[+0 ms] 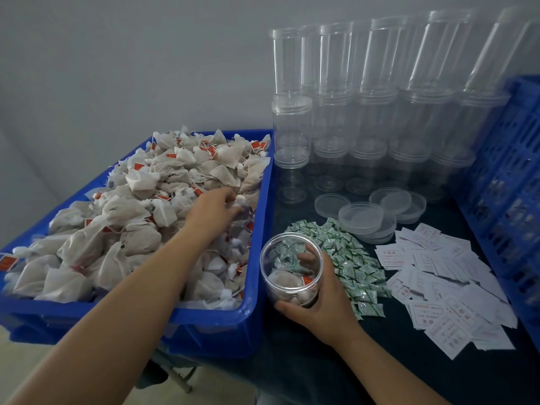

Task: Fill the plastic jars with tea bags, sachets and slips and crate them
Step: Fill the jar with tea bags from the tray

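Clear plastic jar (pixel 291 268), at near centre just right of the blue tub (pixel 257 258), is clasped by the right hand (pixel 321 293), a few tea bags already inside. Left hand (pixel 214 207) curls its fingers on a tea bag (pixel 241 201) in the heap; filling is underway. Next, I judge, the bag must clear the tub's rim to reach the jar mouth. Sachets (pixel 347 258), slips (pixel 444 287) and lids (pixel 368 217) crowd the right.

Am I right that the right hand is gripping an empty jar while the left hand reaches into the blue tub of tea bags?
Not quite: the jar in the right hand already holds a few tea bags, as the head view shows. The left hand is indeed in the blue tub.
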A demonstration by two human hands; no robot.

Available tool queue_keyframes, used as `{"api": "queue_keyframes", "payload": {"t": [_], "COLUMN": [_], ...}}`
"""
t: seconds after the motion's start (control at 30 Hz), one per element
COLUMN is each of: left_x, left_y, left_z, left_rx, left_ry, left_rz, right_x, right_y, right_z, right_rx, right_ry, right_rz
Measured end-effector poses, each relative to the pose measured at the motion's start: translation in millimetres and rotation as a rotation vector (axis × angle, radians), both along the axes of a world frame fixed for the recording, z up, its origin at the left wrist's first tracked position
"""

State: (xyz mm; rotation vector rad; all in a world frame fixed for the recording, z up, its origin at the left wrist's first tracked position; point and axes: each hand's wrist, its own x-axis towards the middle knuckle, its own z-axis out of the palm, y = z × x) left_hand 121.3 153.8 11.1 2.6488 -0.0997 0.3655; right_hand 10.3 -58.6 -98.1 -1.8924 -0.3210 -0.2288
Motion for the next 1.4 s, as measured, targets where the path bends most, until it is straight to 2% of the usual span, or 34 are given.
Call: {"api": "queue_keyframes", "payload": {"t": [0.43, 0.5, 0.6, 0.73, 0.87, 1.3, 1.4], "left_x": [-31, -36, -43, -54, -59, -65, -65], "left_y": [-13, -13, -14, -22, -29, -44, -44], "left_z": [31, 35, 40, 41, 39, 34, 31], "left_rx": [-0.266, -0.341, -0.394, -0.321, -0.208, 0.001, 0.163], "left_ry": [-0.286, -0.281, -0.170, -0.051, 0.055, -0.106, -0.160], "left_rz": [-0.128, -0.183, -0.351, -0.602, -0.721, -0.905, -0.895], "right_x": [1, 1, 1, 1, 2, 3, 2], "right_y": [0, 1, 1, 1, 1, 1, 1], "right_z": [-1, 0, -1, -1, -1, -1, -2], "right_rx": [0.009, 0.011, 0.014, 0.004, 0.015, 0.043, 0.031], "right_ry": [-0.007, -0.015, -0.019, -0.017, -0.016, -0.028, -0.007], "right_rz": [0.001, 0.002, -0.001, -0.009, -0.015, -0.005, 0.002]}}
